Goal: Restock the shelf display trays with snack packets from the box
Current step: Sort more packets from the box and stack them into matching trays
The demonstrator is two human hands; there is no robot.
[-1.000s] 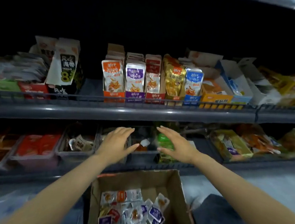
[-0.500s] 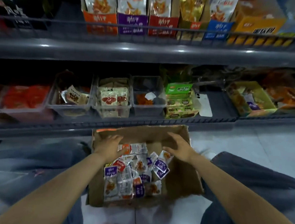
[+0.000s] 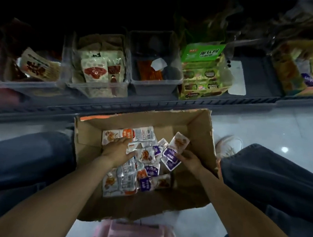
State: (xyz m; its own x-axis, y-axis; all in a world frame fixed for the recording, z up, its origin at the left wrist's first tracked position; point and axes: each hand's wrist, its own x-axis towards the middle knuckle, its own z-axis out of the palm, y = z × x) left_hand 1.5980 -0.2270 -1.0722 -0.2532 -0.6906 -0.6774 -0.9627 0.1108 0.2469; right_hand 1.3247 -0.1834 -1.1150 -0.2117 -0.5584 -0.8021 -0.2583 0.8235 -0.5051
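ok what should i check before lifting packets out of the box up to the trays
1. Right hand has a grip: ok, it pinches purple packets.
2. Left hand has a grip: not ok, it lies flat on the pile.
3. Box has stock: ok, many packets.
4. Room in a tray: ok, the grey tray is nearly empty.
5. Purple packets belong in that tray: cannot tell.

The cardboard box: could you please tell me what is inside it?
Loose snack packets, the left hand resting on them and the right hand pinching purple packets. Whatever lies beneath the pile is covered.
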